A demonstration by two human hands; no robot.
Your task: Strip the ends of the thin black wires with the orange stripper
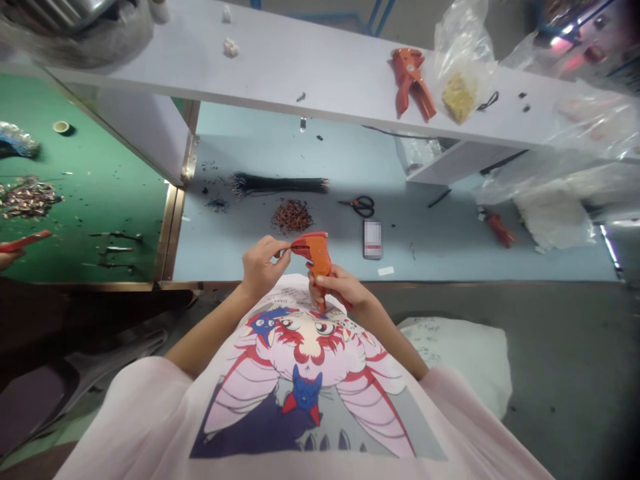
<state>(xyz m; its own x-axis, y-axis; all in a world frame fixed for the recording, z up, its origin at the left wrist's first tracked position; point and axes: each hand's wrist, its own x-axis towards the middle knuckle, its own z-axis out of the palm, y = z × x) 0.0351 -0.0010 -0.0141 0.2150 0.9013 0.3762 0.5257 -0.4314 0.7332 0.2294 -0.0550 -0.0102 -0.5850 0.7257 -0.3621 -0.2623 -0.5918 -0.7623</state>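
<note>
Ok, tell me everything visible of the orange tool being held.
The orange tool has a red-edged head with a dark slot, and handles below; it looks like plastic or painted metal. It is roughly upright, head turned left, before the printed shirt. The right grip is wrapped around its handles; the left grip is at the head's tip, seemingly touching. Whether its jaws are shut is unclear.

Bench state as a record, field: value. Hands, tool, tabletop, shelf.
Right hand: gripping orange tool by its handle
Left hand: at that tool's head; anything pinched too small to identify
Blue tabletop: black wire bundle, copper-coloured pile, scissors
White shelf: red tool, clear bag with yellow contents
</note>
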